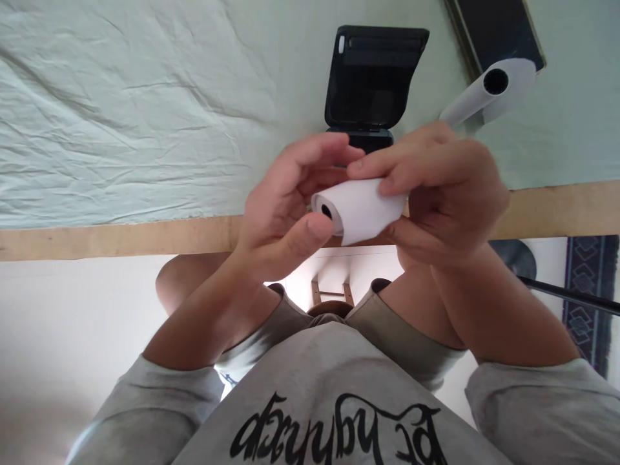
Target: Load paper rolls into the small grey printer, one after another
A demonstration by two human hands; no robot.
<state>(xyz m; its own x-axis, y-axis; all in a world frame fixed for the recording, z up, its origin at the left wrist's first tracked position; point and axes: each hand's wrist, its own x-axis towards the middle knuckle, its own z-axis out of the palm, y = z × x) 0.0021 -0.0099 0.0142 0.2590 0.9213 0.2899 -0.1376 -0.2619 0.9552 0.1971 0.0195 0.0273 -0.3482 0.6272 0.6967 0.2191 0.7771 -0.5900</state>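
The only writing in view is black brush-script lettering printed across the chest of the person's grey T-shirt. It appears upside down, and its lower part runs off the bottom edge. The words cannot be read with certainty.

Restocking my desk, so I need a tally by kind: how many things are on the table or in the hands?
White rolls: 2 (one held, one lying)
Black open-lid device: 1
Dark flat panel: 1
Total: 4
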